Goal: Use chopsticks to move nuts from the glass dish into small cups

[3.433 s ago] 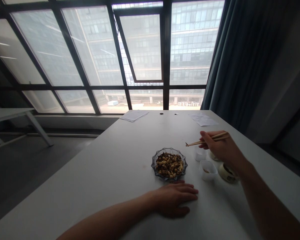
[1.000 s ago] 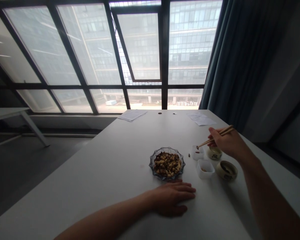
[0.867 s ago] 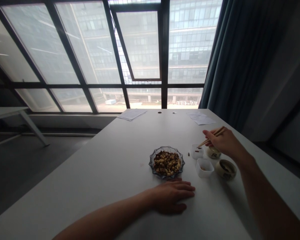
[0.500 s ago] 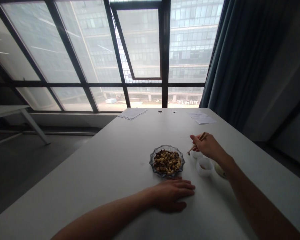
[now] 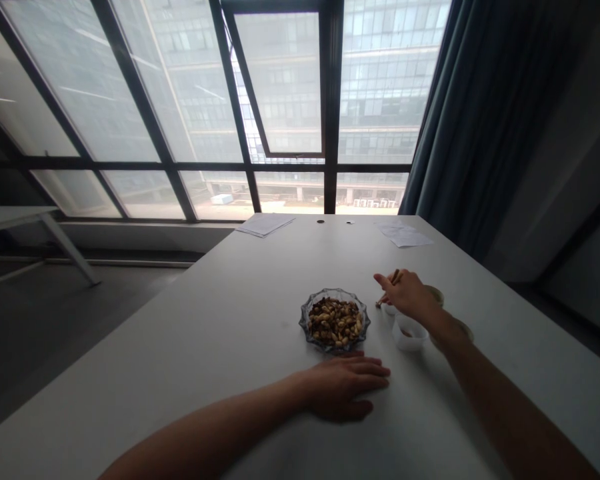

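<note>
My right hand is closed around a pair of wooden chopsticks, tips slanting down to the left. A small brown piece, too small to name, is at the tips, just right of the glass bowl. That scalloped clear glass bowl holds a mix of nuts. My left hand lies flat on the table, fingers spread, close to the bowl's near side. Below my right hand stands a white square plastic cup with a little brown content. Another white cup is mostly hidden behind that hand.
Greenish round containers show partly behind my right hand and forearm. Papers lie at the table's far left, and more sheets at its far right. Beyond the white table are windows and a dark curtain.
My right hand has shifted slightly left, with the chopsticks turned steeper. More of the greenish containers now shows beside it. My left hand has stayed in place.
</note>
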A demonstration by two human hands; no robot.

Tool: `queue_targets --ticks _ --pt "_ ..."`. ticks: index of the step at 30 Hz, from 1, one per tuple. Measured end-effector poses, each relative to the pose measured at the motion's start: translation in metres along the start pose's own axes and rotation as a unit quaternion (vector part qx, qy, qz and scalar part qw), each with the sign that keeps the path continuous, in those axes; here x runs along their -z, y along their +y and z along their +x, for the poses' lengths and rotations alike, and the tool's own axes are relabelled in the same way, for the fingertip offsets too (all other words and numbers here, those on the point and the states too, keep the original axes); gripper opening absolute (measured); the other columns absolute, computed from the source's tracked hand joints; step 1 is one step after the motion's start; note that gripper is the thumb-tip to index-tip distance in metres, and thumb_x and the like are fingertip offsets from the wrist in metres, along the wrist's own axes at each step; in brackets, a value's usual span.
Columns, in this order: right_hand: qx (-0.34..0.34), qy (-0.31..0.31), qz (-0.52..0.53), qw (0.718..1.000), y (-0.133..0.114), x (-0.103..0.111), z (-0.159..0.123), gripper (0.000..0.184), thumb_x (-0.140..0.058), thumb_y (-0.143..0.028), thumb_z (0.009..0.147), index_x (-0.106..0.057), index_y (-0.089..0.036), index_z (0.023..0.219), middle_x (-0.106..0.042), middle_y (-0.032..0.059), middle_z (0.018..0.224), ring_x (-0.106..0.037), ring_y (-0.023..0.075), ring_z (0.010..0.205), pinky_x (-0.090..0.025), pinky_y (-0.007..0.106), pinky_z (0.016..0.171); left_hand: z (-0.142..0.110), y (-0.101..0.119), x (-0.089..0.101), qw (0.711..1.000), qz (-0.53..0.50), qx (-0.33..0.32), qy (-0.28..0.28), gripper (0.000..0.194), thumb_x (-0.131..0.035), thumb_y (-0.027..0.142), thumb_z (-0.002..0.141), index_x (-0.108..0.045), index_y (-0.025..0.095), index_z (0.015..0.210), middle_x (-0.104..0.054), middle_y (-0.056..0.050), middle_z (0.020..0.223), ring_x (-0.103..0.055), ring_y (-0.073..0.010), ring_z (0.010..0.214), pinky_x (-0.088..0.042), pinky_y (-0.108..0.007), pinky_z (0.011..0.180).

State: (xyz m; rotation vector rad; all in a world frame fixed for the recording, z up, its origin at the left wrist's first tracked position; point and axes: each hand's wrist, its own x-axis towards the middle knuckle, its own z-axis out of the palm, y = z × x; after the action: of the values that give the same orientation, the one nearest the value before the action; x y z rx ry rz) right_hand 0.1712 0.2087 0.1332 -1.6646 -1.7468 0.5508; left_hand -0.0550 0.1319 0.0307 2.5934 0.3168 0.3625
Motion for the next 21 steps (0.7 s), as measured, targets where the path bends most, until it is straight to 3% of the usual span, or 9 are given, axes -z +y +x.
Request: queue_targets --ticks 11,17,21 --pt "0.012 0.025 0.023 0.999 -0.006 0.011 -0.005 0.042 -0.059 -0.038 0.100 -0.067 -0.018 0.064 -0.076 0.0138 0.066 -0.075 0.0236 0.060 -0.055 0.029 0.057 0.000 -0.003 -0.003 1.000 0.004 0.005 0.001 0.059 -0.061 0.032 0.097 -0.049 0.022 0.153 -0.047 -0.008 0.159 -0.038 -0.0276 0.150 -0.021 -0.040 0.126" --pt "0.024 0.048 0.048 0.997 -0.015 0.040 -0.017 0.041 -0.059 -0.041 0.099 -0.071 -0.018 0.069 -0.077 0.0122 0.066 -0.076 0.0239 0.060 -0.058 0.028 0.055 0.000 -0.001 -0.001 1.000 0.003 0.008 -0.003 0.058 -0.060 0.032 0.097 -0.048 0.023 0.154 -0.046 -0.007 0.159 -0.038 -0.0272 0.150 -0.021 -0.041 0.126" --pt "0.029 0.111 0.062 0.992 -0.011 0.067 -0.022 0.038 -0.061 -0.046 0.098 -0.073 -0.018 0.074 -0.079 0.0113 0.072 -0.078 0.0246 0.063 -0.060 0.029 0.055 0.000 0.002 0.002 1.000 0.005 0.014 -0.008 0.058 -0.060 0.032 0.098 -0.048 0.023 0.154 -0.046 -0.008 0.160 -0.038 -0.0270 0.150 -0.022 -0.041 0.126"
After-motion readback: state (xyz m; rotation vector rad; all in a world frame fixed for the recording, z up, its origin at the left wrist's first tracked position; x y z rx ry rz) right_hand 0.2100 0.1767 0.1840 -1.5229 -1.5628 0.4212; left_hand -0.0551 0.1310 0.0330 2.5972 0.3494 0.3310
